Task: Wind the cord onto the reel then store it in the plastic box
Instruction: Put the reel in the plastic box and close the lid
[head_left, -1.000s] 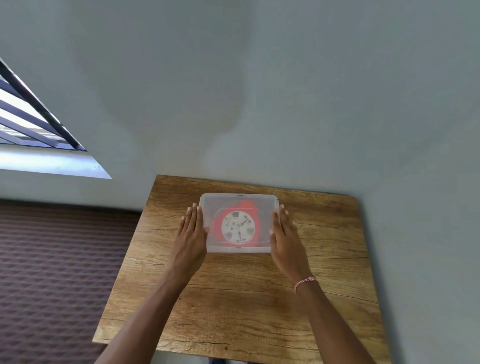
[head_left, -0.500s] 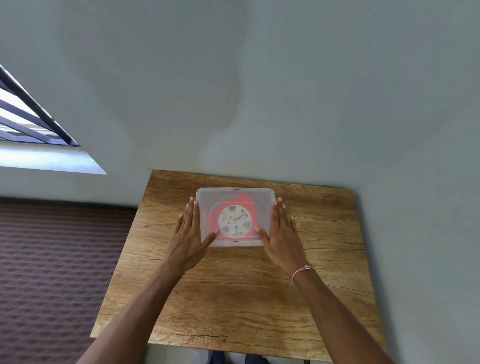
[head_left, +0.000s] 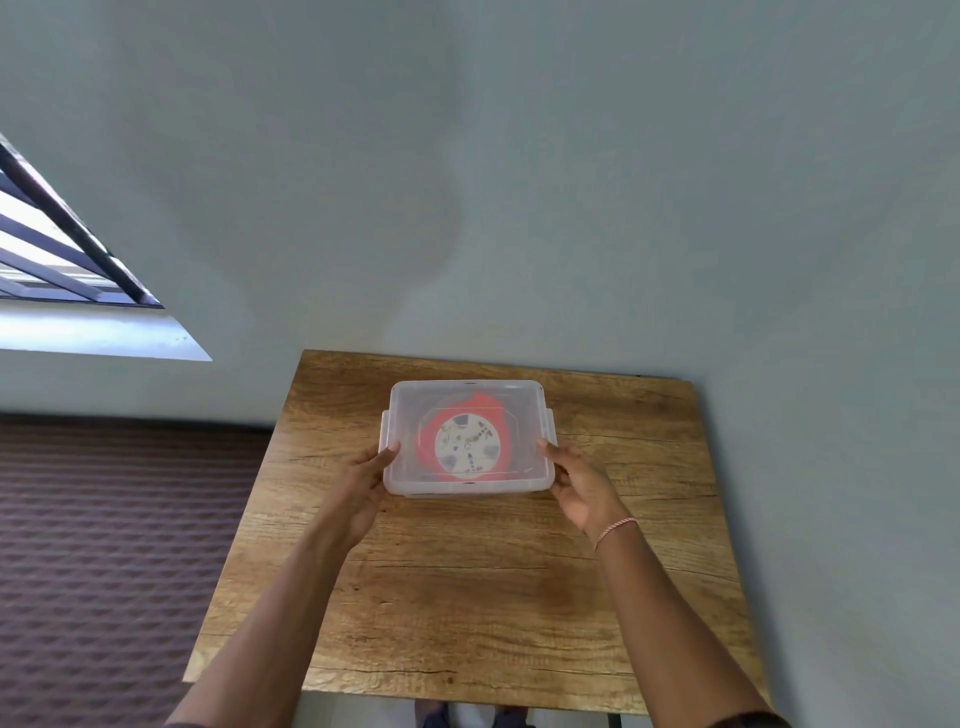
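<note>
Plastic box (head_left: 406, 415): lid on, sat at far-middle of wooden worktop (head_left: 467, 597); lifted or resting, couldn't tell.
Reel (head_left: 466, 445): red with white hub, lay flat inside the box, blurred through frosted lid.
Cord: couldn't be made out apart from the reel.
Left hand (head_left: 362, 486): gripped box's near-left corner, thumb on lid edge, other fingers curled under, mostly hidden.
Right hand (head_left: 583, 487): gripped near-right corner, thumb on lid edge, fingers wrapped below; bracelet (head_left: 614, 530) on wrist.
Window (head_left: 52, 249): barred, upper left.
</note>
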